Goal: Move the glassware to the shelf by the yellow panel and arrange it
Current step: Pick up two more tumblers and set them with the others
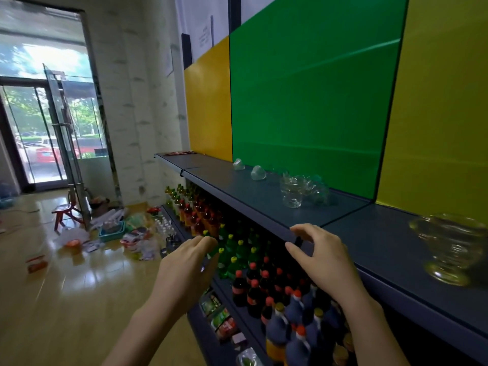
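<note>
Clear glassware sits on the grey shelf (237,196) at the foot of the green panel (311,101). Two small glasses (258,172) lie tipped over, beside a cluster of empty cut-glass bowls (291,192). Right of the panel, under the yellow panel (435,114), stands an empty footed glass bowl (449,247). Below the panel, the left hand (184,262) and right hand (322,257) hover by the shelf edge, fingers loosely curled and holding nothing.
</note>
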`<action>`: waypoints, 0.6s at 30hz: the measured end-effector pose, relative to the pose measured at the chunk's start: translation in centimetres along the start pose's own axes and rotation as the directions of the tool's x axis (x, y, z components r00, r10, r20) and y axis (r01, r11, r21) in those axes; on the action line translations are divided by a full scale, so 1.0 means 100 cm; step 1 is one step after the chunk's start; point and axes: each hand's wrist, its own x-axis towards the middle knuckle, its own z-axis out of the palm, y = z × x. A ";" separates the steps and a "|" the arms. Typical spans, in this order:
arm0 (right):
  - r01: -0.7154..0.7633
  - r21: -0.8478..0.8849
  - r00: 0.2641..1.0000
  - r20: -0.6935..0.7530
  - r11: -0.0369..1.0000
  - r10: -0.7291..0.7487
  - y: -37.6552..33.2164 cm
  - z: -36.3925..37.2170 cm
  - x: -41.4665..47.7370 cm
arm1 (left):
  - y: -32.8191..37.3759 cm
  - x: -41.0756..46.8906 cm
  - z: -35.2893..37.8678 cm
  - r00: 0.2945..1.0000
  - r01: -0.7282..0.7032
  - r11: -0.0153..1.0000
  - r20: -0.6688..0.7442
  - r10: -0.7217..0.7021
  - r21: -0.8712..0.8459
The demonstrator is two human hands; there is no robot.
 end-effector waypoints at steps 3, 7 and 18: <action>-0.031 -0.004 0.999 -0.024 1.000 0.031 0.006 0.022 0.031 | -0.025 0.027 0.018 1.000 -0.014 0.999 -0.015 0.013 -0.034; -0.094 -0.026 0.990 -0.105 0.995 0.090 0.019 0.047 0.081 | -0.057 0.071 0.049 0.999 -0.042 0.996 -0.025 0.040 -0.076; -0.468 -0.015 0.845 -0.300 0.884 0.442 0.060 0.094 0.203 | -0.118 0.205 0.132 0.986 -0.167 0.949 -0.017 0.169 -0.267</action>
